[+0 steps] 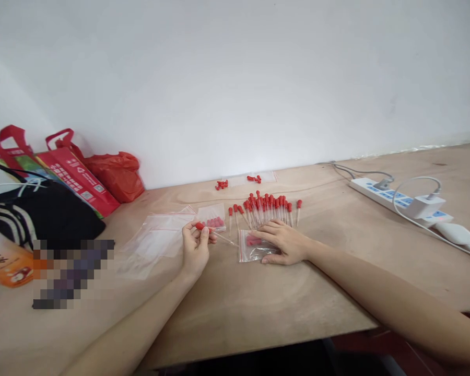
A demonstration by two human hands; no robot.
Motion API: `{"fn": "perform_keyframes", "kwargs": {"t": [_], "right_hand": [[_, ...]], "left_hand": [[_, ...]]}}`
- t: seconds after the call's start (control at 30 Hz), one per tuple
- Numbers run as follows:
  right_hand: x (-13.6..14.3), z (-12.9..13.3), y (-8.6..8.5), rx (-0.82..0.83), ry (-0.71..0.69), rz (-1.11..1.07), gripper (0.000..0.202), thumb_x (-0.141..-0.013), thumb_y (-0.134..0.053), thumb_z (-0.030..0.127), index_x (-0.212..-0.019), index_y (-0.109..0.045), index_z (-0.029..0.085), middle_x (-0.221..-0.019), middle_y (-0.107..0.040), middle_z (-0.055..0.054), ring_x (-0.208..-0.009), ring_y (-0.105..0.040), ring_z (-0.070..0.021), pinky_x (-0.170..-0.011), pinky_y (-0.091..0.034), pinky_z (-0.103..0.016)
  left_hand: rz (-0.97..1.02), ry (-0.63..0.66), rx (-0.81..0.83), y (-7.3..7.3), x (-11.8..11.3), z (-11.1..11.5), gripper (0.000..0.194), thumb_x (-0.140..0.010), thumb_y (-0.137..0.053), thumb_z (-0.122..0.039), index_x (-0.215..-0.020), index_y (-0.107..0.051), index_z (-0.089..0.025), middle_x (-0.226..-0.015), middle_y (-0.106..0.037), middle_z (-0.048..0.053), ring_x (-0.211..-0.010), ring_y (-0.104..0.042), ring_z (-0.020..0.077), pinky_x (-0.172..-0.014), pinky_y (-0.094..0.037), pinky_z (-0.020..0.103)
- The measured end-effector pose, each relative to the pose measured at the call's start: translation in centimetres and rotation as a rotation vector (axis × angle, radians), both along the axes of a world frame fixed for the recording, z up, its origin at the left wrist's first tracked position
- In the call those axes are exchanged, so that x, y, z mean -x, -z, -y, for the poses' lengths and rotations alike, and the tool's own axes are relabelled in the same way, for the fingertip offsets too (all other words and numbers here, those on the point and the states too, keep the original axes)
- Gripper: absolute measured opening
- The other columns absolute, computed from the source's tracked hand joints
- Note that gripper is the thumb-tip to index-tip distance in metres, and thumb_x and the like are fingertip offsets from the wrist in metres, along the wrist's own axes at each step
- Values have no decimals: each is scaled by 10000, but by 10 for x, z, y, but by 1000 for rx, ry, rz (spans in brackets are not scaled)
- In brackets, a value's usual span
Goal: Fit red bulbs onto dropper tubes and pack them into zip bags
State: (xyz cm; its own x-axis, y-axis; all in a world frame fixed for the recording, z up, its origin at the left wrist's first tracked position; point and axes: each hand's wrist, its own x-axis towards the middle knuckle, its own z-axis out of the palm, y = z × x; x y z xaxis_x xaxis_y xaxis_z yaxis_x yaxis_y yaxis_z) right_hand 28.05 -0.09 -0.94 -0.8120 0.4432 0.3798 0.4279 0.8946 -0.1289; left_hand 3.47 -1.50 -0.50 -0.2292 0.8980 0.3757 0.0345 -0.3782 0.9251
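Note:
My left hand pinches a glass dropper by its red rubber bulb, the thin tip pointing right toward a clear zip bag. This bag lies flat with red bulbs inside, and my right hand rests on its right part, fingers spread. Behind the right hand, several red-topped droppers lie in a fanned row. Another small bag with red bulbs lies just behind my left hand. Flat clear bags are stacked loosely to the left.
Small red bulbs and bagged droppers lie near the wall. A white power strip with plugs and cables is at right. Red bags, a black bag and an orange packet stand at left, near a pixelated object.

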Motion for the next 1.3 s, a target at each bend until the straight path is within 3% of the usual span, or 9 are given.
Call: {"fn": "perform_keyframes", "kwargs": {"t": [0.13, 0.27, 0.43, 0.63, 0.8, 0.93, 1.0, 1.1, 1.3], "right_hand": [[0, 0, 0, -5, -4, -4, 695, -762, -441, 552, -1319, -281, 168, -1061, -541, -114, -961, -466, -225, -804, -332, -361], [0, 0, -1, -11, 1, -9, 698, -759, -441, 558, -1312, -297, 157, -1055, -541, -124, -963, -463, -230, -806, -333, -367], [1, 1, -1, 3, 8, -1, 704, -756, -447, 559, -1313, -297, 156, -1052, -541, -123, -965, -464, -230, -816, -331, -370], [-2, 0, 0, 52, 25, -29, 736, -725, -496, 560, -1315, -291, 170, -1072, -529, -125, -982, -462, -237, -825, -338, -383], [-23, -2, 0, 127, 56, -104, 832, -654, -586, 554, -1327, -250, 199, -1112, -505, -118, -987, -471, -236, -825, -366, -386], [-35, -6, 4, 125, 71, -114, 815, -646, -599, 547, -1309, -286, 191, -1099, -515, -121, -981, -477, -243, -818, -379, -397], [-34, -6, 6, 119, 61, -107, 786, -656, -593, 541, -1298, -311, 186, -1075, -526, -124, -963, -489, -243, -810, -384, -399], [-29, -6, 7, 108, 52, -94, 734, -687, -571, 528, -1288, -331, 181, -1059, -534, -128, -950, -501, -240, -804, -389, -395], [-23, -4, 8, 95, 73, -103, 609, -761, -507, 481, -1261, -366, 164, -1030, -548, -124, -916, -513, -225, -772, -406, -377]], "left_hand": [[12, 39, 43, 1, -8, 5, 334, -710, -577, -339, -902, -343, -201, -718, -587, -32, -565, -584, 90, -562, -503, 255], [-45, 242, 156, 5, -21, 14, 304, -685, -609, -342, -815, -389, -179, -764, -625, 19, -618, -615, 123, -607, -521, 298], [-360, 355, 154, 6, -24, 15, 178, -619, -663, -252, -705, -546, -150, -836, -627, 51, -695, -612, 144, -659, -505, 293], [-798, 505, -3, -1, -22, 5, 132, -727, -538, -222, -739, -668, -208, -784, -633, 30, -729, -579, 155, -664, -445, 267], [-838, 458, 32, -2, -26, 2, 113, -687, -552, -221, -643, -652, -190, -642, -581, 9, -553, -516, 114, -515, -398, 215], [-865, 321, 79, 1, -28, 2, 182, -635, -610, -286, -504, -572, -166, -551, -534, -11, -507, -471, 98, -473, -364, 198], [-876, 267, 79, 2, -26, 1, 211, -630, -613, -321, -497, -560, -165, -538, -530, -13, -498, -461, 97, -462, -358, 196], [-877, 319, 57, 1, -21, -4, 145, -656, -573, -292, -591, -601, -166, -593, -568, 3, -521, -489, 104, -485, -388, 203], [-974, 58, 155, -15, -16, -54, 109, -672, -526, -226, -700, -617, -172, -695, -634, 31, -648, -562, 149, -629, -420, 248]]}}
